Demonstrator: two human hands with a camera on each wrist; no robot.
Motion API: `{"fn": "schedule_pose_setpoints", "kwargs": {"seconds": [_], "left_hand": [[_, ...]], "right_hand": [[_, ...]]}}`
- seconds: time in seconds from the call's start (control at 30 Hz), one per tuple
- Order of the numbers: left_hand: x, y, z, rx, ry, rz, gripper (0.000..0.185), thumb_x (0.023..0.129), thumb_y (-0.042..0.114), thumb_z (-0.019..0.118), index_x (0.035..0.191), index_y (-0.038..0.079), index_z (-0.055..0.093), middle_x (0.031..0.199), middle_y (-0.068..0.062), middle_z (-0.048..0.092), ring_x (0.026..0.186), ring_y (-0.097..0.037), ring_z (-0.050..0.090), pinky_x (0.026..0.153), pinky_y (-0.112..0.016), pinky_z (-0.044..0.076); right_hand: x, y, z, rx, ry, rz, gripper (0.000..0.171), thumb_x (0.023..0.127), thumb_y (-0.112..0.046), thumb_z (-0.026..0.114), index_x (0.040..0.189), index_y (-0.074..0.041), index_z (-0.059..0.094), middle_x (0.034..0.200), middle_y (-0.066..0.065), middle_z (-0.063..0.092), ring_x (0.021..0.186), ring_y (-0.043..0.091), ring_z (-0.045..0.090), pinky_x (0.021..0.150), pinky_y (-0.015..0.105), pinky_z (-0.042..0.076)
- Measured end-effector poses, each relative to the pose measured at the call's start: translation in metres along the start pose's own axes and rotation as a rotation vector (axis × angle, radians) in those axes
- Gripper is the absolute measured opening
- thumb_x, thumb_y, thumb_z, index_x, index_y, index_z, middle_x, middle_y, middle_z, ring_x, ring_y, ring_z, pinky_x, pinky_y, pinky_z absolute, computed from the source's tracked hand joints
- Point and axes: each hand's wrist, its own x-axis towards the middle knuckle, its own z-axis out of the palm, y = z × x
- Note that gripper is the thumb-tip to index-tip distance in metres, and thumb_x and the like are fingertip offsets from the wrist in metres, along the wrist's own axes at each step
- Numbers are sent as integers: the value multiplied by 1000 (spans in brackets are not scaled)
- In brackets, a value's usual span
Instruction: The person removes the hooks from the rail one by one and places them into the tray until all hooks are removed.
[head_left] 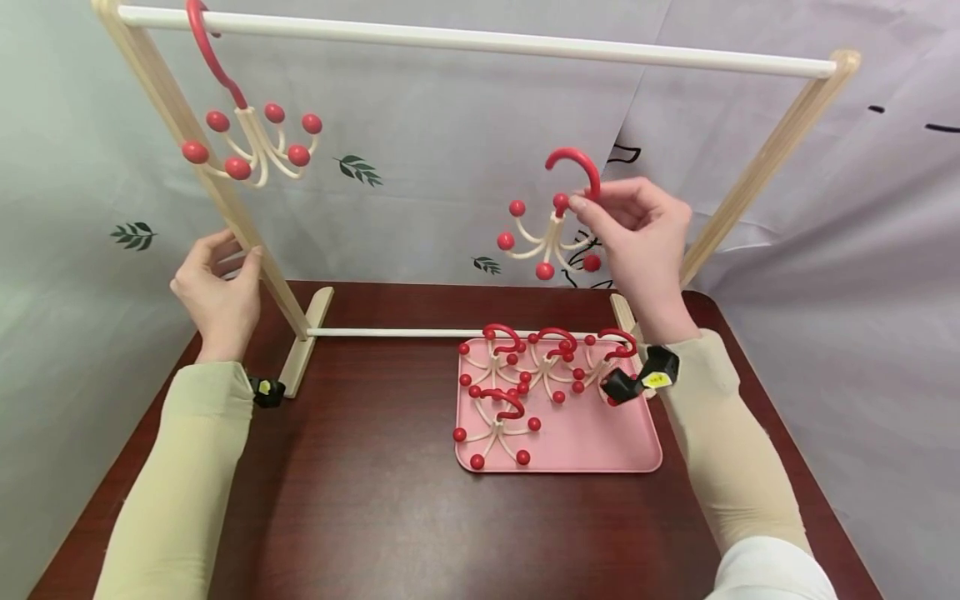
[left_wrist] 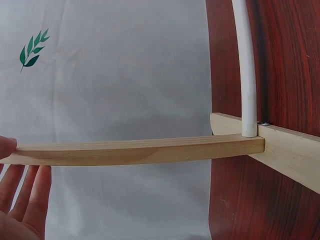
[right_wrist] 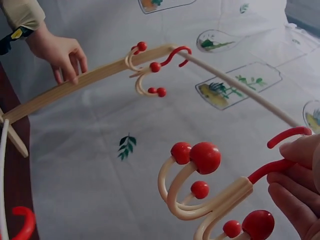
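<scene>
My left hand (head_left: pixel 221 292) grips the left wooden upright (head_left: pixel 279 287) of a hanging rack, with the thumb on one side and fingers on the other in the left wrist view. My right hand (head_left: pixel 645 237) pinches the red hook of a multi-prong hanger (head_left: pixel 555 229) between thumb and fingers. This hanger has cream curved prongs tipped with red balls, and it is in the air below the white top rail (head_left: pixel 465 37), apart from it. A matching hanger (head_left: pixel 247 133) hangs by its hook near the rail's left end.
On the dark red-brown table (head_left: pixel 375 483) a pink tray (head_left: pixel 592 446) carries several more such hangers (head_left: pixel 497 429). A white lower bar (head_left: pixel 390 332) joins the rack's wooden feet (head_left: pixel 307 350). Behind stands a pale curtain (head_left: pixel 420 208) with leaf prints.
</scene>
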Motion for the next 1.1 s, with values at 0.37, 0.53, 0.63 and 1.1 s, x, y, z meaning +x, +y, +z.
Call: {"fn": "schedule_pose_setpoints", "kwargs": {"seconds": [0.37, 0.53, 0.63, 1.1], "left_hand": [[-1, 0, -2, 11, -4, -13, 33, 94, 30, 74, 127, 28, 72, 119, 4, 73, 96, -6, 70, 87, -21, 55], [0, 0, -1, 12, -5, -19, 33, 94, 29, 75, 127, 28, 72, 119, 3, 73, 97, -7, 70, 88, -22, 55], [0, 0, -1, 10, -6, -22, 33, 94, 29, 75, 127, 28, 72, 119, 3, 73, 97, -7, 70, 88, -22, 55], [-1, 2, 0, -1, -13, -15, 33, 94, 30, 75, 126, 28, 72, 119, 4, 73, 97, -7, 70, 88, -23, 55]], "right_hand": [[-46, 41, -36, -133, -35, 79, 21, 83, -8, 87, 98, 1, 77, 90, 8, 76, 80, 17, 73, 63, 21, 55], [-68, 48, -52, -186, -69, 115, 19, 83, -8, 86, 97, 2, 76, 87, 7, 76, 79, 16, 74, 66, 23, 59], [-79, 51, -62, -184, -105, 139, 18, 83, -4, 85, 96, 4, 75, 89, 7, 77, 80, 16, 75, 68, 25, 60], [-130, 54, -84, -137, -242, 279, 17, 82, 10, 81, 95, 12, 70, 92, 11, 76, 81, 18, 75, 69, 29, 61]]}}
